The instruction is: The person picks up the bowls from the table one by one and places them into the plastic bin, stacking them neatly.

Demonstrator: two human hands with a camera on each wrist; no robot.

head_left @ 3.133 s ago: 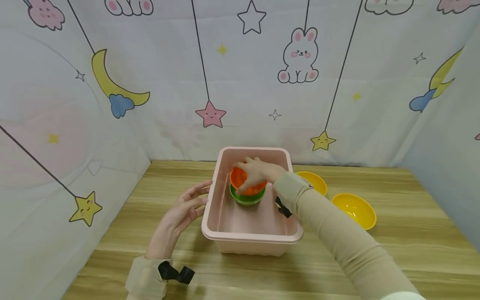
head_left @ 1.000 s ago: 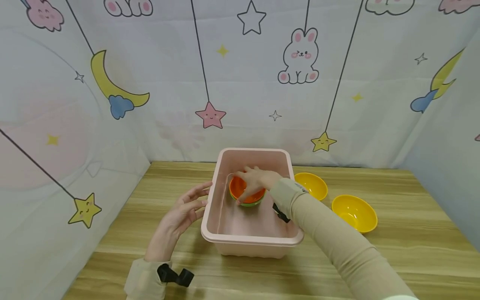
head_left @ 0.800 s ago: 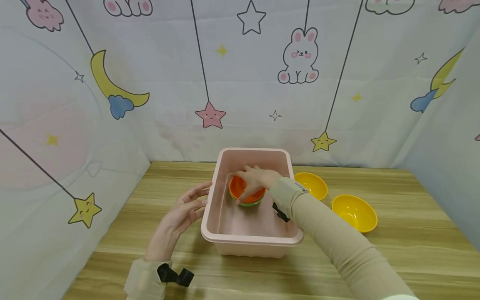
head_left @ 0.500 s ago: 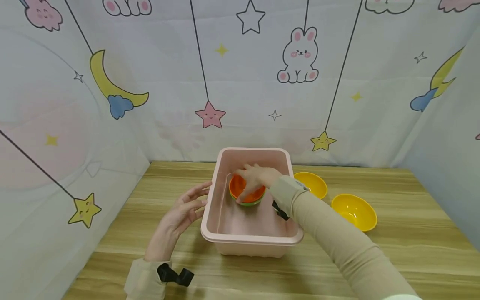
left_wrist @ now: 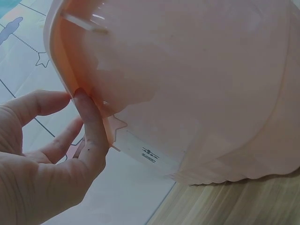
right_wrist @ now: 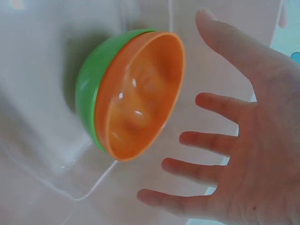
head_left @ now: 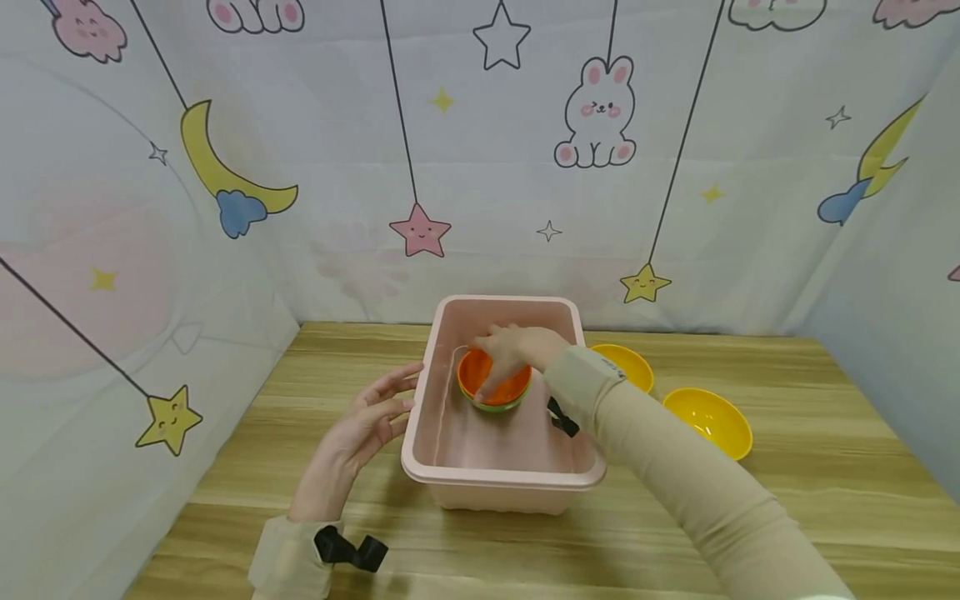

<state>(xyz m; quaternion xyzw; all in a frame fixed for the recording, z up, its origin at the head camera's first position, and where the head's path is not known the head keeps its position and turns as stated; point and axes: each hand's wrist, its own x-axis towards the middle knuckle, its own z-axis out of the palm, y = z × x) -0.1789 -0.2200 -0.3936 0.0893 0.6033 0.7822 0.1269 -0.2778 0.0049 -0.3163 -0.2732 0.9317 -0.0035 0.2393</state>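
Inside a pink plastic bin (head_left: 502,477), an orange bowl (head_left: 474,373) sits nested in a green bowl (head_left: 497,408). My right hand (head_left: 517,352) hovers over the pair with fingers spread. In the right wrist view, the hand (right_wrist: 262,126) is apart from the orange bowl (right_wrist: 145,98), and a band of the green bowl (right_wrist: 89,89) shows behind it. My left hand (head_left: 367,421) is outside the bin at its left side. The left wrist view shows its extended thumb and fingertips against the bin's rim and outer wall (left_wrist: 187,79).
Two yellow bowls stand right of the bin: one (head_left: 626,367) close beside it, partly behind the right sleeve, the other (head_left: 708,421) farther right. The wooden table (head_left: 825,433) meets a printed cloth backdrop (head_left: 510,183) behind the bin.
The orange bowl went down from above the green bowl to nest inside it. Since then, my right hand has released it and lifted slightly. My left hand stays at the bin's side.
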